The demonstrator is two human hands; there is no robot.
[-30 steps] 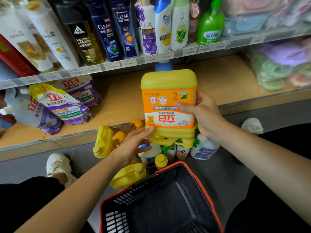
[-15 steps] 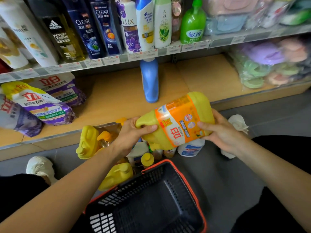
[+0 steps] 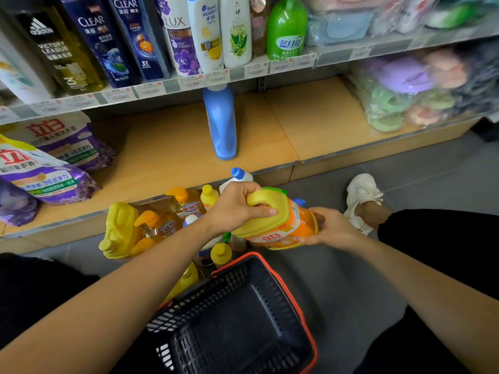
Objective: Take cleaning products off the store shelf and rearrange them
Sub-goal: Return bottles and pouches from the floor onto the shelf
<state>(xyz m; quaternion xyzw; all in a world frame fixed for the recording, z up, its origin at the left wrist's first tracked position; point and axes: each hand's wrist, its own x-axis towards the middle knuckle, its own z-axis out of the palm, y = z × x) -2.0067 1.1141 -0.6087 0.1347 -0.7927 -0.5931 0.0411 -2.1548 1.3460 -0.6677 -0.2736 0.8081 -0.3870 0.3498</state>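
Just left of the left hand (image 3: 237, 209), yellow bottles (image 3: 121, 230) stand on the floor. The left hand's fingers are curled round the handle of the yellow detergent jug (image 3: 272, 225), which lies tilted sideways between both hands. The right hand (image 3: 332, 228) clasps its base. The basket (image 3: 237, 327) sits below them.

Basket (image 3: 302, 300) before floor bottles (image 3: 151, 225), below shelf (image 3: 270, 136)

The wooden shelf (image 3: 167, 147) carries a blue bottle (image 3: 220, 122) upright near its middle, purple bags (image 3: 46, 168) at the left and wrapped sponges (image 3: 405, 95) at the right. On the grey floor (image 3: 351, 279) before it sit yellow bottles (image 3: 118, 230) and a black basket (image 3: 205, 300).
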